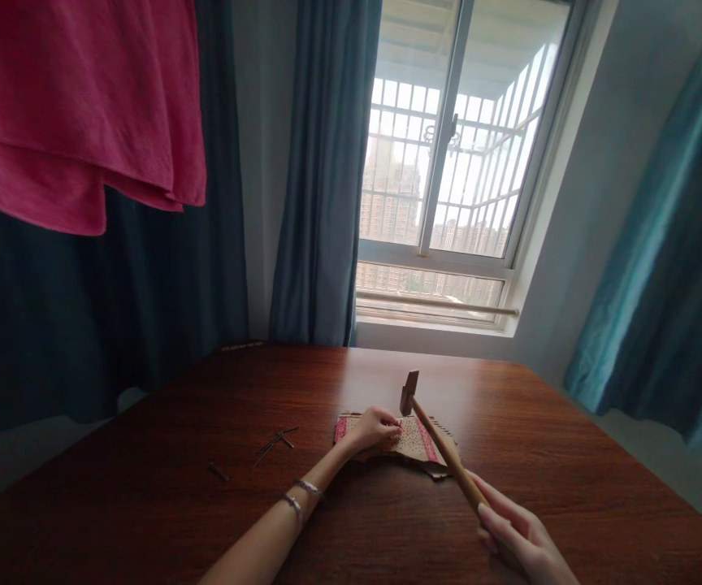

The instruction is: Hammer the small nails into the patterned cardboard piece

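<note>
My right hand is wrapped round the wooden handle of a hammer. Its head is raised above a piece of cardboard with pink stripes and many small dark holes. Over the cardboard's left part, my left hand is closed in a pinch. A thin nail shows at its fingertips, mostly hidden by the fingers. Several loose nails lie crossed on the table to the left, and a short dark piece, perhaps more nails, lies nearer to me.
The brown wooden table reaches to the wall below a barred window. Blue curtains hang on both sides. A pink cloth hangs at the upper left.
</note>
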Demonstrator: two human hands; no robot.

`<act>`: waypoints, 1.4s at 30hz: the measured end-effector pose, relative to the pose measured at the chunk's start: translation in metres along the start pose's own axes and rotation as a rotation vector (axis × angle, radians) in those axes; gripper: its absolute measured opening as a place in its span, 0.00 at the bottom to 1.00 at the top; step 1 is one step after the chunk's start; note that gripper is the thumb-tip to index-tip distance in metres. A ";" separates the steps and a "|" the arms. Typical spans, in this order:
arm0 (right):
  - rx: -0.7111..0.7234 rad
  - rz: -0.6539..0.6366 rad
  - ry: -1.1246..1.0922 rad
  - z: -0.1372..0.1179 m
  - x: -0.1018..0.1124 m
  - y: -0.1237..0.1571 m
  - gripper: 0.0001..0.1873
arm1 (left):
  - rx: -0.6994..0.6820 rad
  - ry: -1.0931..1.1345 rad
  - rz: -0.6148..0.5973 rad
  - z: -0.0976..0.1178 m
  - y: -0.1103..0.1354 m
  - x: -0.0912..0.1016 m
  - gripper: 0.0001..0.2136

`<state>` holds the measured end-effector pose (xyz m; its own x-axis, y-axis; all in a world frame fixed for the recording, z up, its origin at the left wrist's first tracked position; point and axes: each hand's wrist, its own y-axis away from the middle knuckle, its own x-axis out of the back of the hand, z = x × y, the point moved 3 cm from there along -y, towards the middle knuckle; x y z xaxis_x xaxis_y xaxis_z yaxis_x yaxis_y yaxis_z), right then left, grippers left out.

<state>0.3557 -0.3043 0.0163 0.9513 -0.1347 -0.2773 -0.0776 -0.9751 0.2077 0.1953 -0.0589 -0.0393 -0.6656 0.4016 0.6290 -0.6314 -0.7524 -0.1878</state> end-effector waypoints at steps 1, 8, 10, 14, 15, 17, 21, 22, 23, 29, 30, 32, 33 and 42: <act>-0.006 -0.012 0.005 0.001 0.000 0.000 0.36 | -0.001 -0.001 -0.004 0.000 0.000 0.000 0.13; 0.000 -0.012 0.007 0.003 -0.003 0.003 0.40 | -0.036 0.007 -0.005 0.003 0.002 0.001 0.13; -0.015 -0.002 0.010 0.003 -0.004 0.004 0.40 | -0.022 0.005 -0.003 0.003 0.002 0.001 0.13; -0.031 0.011 0.016 0.003 -0.004 0.004 0.39 | -0.017 -0.006 0.002 0.006 0.004 0.002 0.12; -0.023 0.014 0.010 0.004 -0.004 0.003 0.39 | -0.018 -0.010 0.005 0.007 0.004 0.003 0.12; -0.004 0.026 -0.010 0.006 -0.004 0.002 0.39 | -0.006 -0.015 0.011 0.009 0.006 0.004 0.12; -0.004 0.029 -0.028 0.010 -0.002 0.000 0.36 | 0.011 -0.025 0.008 0.011 0.007 0.005 0.11; -0.002 0.023 -0.025 0.011 -0.001 0.000 0.36 | 0.006 -0.030 0.002 0.012 0.007 0.005 0.11; 0.010 0.022 -0.017 0.010 0.000 0.000 0.35 | -0.005 -0.035 -0.004 0.012 0.007 0.004 0.11; 0.240 0.291 0.210 0.001 0.022 -0.003 0.37 | -0.048 -0.073 0.020 0.011 0.008 0.004 0.12; 0.261 0.347 0.284 0.000 0.027 -0.004 0.38 | -0.035 -0.072 0.032 0.011 0.008 0.005 0.13; 0.292 0.441 0.410 0.001 0.039 -0.009 0.40 | -0.005 -0.041 0.068 0.011 0.009 0.008 0.17; 0.309 0.482 0.453 0.002 0.046 -0.012 0.40 | 0.010 -0.015 0.089 0.011 0.008 0.010 0.19; 0.236 0.631 0.708 0.027 0.124 -0.039 0.31 | 0.105 0.113 0.207 -0.004 -0.002 0.023 0.22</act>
<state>0.4685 -0.2874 -0.0511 0.6674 -0.5824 0.4641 -0.6183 -0.7807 -0.0905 0.1801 -0.0460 -0.0277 -0.8205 0.2845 0.4958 -0.4362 -0.8722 -0.2213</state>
